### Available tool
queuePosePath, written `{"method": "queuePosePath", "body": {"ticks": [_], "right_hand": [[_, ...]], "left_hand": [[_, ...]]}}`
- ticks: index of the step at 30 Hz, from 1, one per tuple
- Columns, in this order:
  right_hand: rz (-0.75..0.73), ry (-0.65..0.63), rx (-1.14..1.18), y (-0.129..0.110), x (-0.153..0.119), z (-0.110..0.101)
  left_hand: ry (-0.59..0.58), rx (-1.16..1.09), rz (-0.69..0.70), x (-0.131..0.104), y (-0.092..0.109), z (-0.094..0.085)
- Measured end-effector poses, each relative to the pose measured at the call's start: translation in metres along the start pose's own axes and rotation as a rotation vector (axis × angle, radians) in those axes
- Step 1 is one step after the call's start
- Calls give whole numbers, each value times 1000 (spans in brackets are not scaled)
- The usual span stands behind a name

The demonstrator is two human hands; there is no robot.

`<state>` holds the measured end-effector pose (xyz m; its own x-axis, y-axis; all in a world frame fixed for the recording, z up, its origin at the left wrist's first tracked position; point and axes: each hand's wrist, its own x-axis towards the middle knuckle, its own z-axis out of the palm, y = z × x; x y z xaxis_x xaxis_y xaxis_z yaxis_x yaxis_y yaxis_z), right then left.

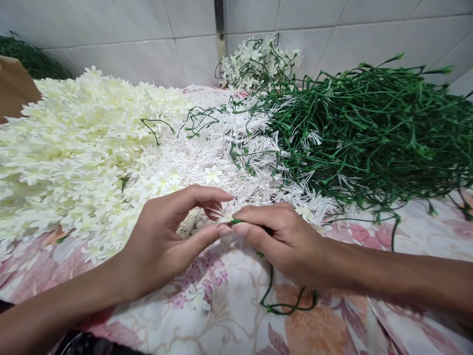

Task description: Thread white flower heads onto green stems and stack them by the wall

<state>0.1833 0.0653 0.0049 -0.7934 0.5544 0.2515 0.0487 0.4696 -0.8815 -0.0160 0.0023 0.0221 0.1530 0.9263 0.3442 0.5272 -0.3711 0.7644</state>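
Cloth (158,330) with a pink, purple and orange floral print spreads across the near side, a dark item (92,342) showing at its lower left edge. A loose white flower (197,298) lies on it below the hands, and to the right of that, looping ends of the green stem (288,309) hang from under the right hand (291,236) onto the fabric. That hand is closed, thumb and forefinger pinching the stem close to its tip, where a small white blossom (226,217) sits between the two hands. The left hand (158,241) is partly open, forefinger raised clear, thumb tip just beside the blossom's base; whether its curled fingers grip anything, I cannot tell. Just beyond lie white strands (207,153) in a spread-out heap, flanked by a broad mound of creamy flowers (74,148) on the left and a tangled pile of green stems (388,133) on the right. Farther back, a bunch of white flowers on stems (258,61) rests near the tiled wall (140,29), which carries a vertical metal strip (219,29). At far left, a brown piece (16,88) stands before dark greenery (31,56).
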Motion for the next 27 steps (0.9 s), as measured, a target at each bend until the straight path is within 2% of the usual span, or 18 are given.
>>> {"method": "queuePosePath", "body": {"ticks": [8,14,19,22,27], "right_hand": [[-4,-7,-10,2,0,1],[59,1,-67,1,0,1],[80,-58,-109,-1,-3,-2],[91,-111,-116,-1,-4,-4],[84,-124,-78,0,-3,-5]], "left_hand": [[-37,-86,14,4,3,-1],[-2,102,109,5,4,-3],[-26,110,83,7,8,-3],[6,96,59,7,6,0],[30,47,34,6,4,1]]}}
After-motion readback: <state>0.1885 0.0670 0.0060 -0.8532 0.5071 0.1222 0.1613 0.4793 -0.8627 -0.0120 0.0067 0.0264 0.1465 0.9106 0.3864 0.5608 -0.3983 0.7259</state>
